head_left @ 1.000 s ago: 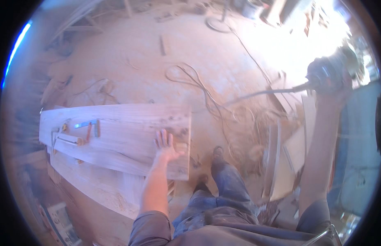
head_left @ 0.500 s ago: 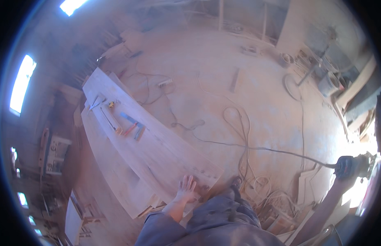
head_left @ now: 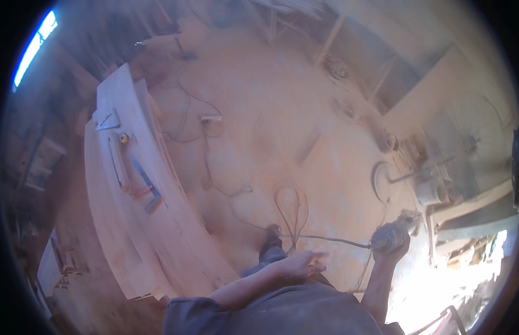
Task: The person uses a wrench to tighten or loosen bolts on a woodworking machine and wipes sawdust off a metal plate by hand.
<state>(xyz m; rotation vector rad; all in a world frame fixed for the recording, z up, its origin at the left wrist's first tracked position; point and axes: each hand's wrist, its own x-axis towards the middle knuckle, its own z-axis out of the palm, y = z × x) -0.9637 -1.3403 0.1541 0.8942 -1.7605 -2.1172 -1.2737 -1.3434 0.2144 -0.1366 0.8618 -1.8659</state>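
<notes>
My right grip is clamped around a corded power tool.
My left grip, fingers loosely apart, hovers before my dark shirt.

Seen from the person's body, a stack of boards lies at ten o'clock, with hand tools on top of it. The left hand is before the body, at twelve o'clock, apart from the boards. At two o'clock, a power tool is in the right hand; from there its cord goes toward nine o'clock. On the floor, a power strip lies at eleven o'clock. A fan is beyond the power tool, between one and two o'clock.
</notes>
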